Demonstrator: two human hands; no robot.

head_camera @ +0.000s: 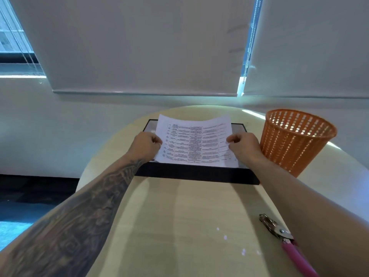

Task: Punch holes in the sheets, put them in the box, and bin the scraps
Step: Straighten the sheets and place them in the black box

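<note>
Printed white sheets (194,142) hang over a flat black box (196,173) at the far middle of the table. My left hand (144,145) pinches their left edge and my right hand (244,146) pinches their right edge. The sheets' far edge curls upward. A hole punch (287,239) with pink handles lies on the table at the near right, partly behind my right forearm. Small white paper scraps (225,237) are scattered on the table to the left of the punch.
An orange mesh bin (295,140) stands upright at the right of the box, close to my right hand. The round light wooden table (175,216) ends just behind the box. A wall with window blinds lies beyond it.
</note>
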